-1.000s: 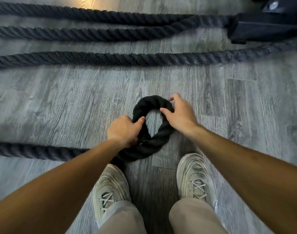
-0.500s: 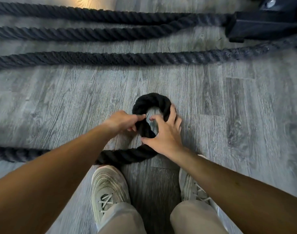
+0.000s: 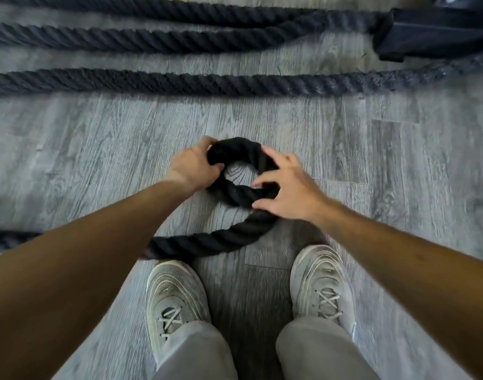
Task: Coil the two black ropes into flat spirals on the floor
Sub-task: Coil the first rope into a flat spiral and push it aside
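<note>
While spread across the grey plank floor [image 3: 97,149], with long straight runs of thick black rope [image 3: 180,83] lying at the far side, clearly heavy and stiff going by its girth, slow to bend and likely to spring open. Nearer, just ahead of the shoes [image 3: 177,303], coiled rope [image 3: 235,193] making one small loop, tail trailing left. Left hand [image 3: 193,167] closed on the loop's left curve, right hand [image 3: 287,193] pressing fingers spread over the crossing: best held there.
</note>
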Available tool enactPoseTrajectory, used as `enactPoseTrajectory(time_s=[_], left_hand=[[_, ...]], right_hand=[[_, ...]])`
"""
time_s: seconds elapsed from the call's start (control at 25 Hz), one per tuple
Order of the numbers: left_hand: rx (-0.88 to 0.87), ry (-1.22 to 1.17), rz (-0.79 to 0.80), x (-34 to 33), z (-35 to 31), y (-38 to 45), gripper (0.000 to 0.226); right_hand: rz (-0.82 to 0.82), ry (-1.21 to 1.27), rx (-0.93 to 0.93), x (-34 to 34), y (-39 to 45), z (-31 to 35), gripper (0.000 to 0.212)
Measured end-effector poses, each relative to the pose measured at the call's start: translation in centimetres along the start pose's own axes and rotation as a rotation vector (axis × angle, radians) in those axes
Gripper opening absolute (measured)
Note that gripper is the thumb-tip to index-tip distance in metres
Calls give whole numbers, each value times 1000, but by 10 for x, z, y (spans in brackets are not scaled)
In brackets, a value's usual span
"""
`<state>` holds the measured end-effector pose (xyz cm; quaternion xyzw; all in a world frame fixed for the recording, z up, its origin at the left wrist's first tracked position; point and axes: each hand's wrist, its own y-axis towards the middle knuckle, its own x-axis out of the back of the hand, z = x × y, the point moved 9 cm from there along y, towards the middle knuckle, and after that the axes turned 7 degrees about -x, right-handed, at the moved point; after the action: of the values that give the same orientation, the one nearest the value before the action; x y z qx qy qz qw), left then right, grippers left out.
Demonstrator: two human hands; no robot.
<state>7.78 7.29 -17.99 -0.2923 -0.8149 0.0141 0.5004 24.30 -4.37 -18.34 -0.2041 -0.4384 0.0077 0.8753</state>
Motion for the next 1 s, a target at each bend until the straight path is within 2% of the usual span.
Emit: enactPoseTrajectory(time_s=[0.08,0.16,0.28,0.36,0.44,0.48,0.56,0.64,0.72,0.84,0.92,1.0], left_hand=[[138,-128,8,-4,23,-28,53],[185,-78,23,-11,31,-52,59],[235,-34,1,-15,35,-53,66],[301,-160,-15,-19,40,-50,68],[365,-309,-53,-23,50,-51,78],[377,-361,-74,-24,52,-52,85],[326,-298,-76,-22,47,-54,95],[265,-165,-57,-18,39,-55,87],[240,-91,-20,-14,37,-56,82],[188,76,4,9,32,-30,85],[26,72,25,13,8,-1,80],[-204,134,125,-7,-25,15,70]], right_hand=[[-42,38,-34,24,14,-11,68],[-42,116,-126,31,20,-23,85],[8,381,-368,10,12,-44,88],[-94,573,-545,-7,-11,-57,91],[-176,504,-668,-22,-43,-50,96],[-157,453,-720,-34,-56,-41,98],[-119,426,-781,-58,-63,-22,114],[-165,420,-815,-62,-56,-14,126],[-232,428,-816,-58,-51,-13,123],[-289,520,-833,-55,-47,-20,115],[-300,574,-829,-54,-45,-23,107],[-295,609,-808,-56,-43,-26,102]])
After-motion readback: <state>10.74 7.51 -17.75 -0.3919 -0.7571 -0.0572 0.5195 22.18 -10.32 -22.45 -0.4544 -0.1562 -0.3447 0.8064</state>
